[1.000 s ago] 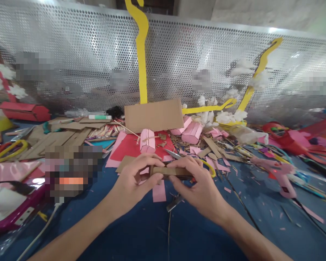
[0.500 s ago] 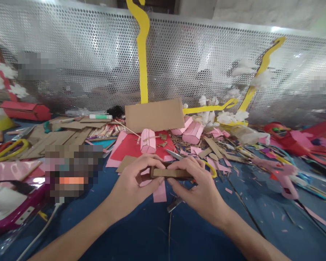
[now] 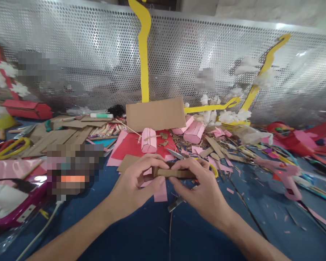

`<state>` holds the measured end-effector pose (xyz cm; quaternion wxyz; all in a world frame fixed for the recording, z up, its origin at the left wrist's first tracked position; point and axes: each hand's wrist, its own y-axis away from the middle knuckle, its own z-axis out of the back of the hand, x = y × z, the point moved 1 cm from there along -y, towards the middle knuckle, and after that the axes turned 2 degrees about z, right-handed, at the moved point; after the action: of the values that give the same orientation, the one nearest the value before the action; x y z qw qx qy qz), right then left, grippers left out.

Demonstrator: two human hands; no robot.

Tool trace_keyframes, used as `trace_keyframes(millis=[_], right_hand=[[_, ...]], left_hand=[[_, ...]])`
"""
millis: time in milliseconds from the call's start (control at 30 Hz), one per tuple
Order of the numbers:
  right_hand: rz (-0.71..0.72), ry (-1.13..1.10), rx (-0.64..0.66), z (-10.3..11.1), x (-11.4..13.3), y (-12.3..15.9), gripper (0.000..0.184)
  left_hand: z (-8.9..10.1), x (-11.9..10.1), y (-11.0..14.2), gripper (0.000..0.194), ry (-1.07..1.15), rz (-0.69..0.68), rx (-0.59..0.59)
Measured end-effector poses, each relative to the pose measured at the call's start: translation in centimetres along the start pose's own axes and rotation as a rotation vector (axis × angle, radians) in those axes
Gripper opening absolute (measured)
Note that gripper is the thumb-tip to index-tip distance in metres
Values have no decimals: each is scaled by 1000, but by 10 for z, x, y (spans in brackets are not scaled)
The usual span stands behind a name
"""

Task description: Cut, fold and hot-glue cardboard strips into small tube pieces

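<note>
Between my two hands is a small folded cardboard piece (image 3: pixel 167 173), brown and box-like, held just above the blue table. My left hand (image 3: pixel 141 179) grips its left end, thumb on the near face and fingers over the top. The right end is pinched the same way by my right hand (image 3: pixel 197 183). Beneath them lie a strip of pink paper (image 3: pixel 160 192) and scissors (image 3: pixel 175 153), whose yellow handle is partly covered by my right hand. Just beyond stands a small pink paper box (image 3: pixel 149 140) on red paper (image 3: pixel 127 145).
A large cardboard box (image 3: pixel 155 115) with an upright yellow strip (image 3: pixel 143 65) stands behind. On the right lies a pink glue gun (image 3: pixel 286 174) with its cord. Cardboard sheets (image 3: pixel 62 137) and a purple case (image 3: pixel 21 206) are at left. A perforated metal panel (image 3: pixel 174 47) closes the back.
The cardboard piece tilts slightly and my right fingers have shifted a little along its top. Otherwise the view has only moved slightly.
</note>
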<state>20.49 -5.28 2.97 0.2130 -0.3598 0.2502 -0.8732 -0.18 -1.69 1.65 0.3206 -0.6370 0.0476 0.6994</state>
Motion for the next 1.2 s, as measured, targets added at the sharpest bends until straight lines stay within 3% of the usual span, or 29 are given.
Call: trace_keyframes(millis=[267, 500, 733, 1200], right_hand=[[-209, -338, 149, 1, -5, 0, 38], [-188, -314, 181, 4, -10, -1, 43], [-143, -260, 210, 5, -5, -3, 20], [-110, -108, 232, 8, 0, -8, 18]], left_hand=[[0, -3, -5, 16, 26, -38, 4], [0, 4, -5, 18, -55, -55, 32], [0, 11, -3, 21, 33, -4, 61], [-1, 9, -2, 24, -89, -23, 50]])
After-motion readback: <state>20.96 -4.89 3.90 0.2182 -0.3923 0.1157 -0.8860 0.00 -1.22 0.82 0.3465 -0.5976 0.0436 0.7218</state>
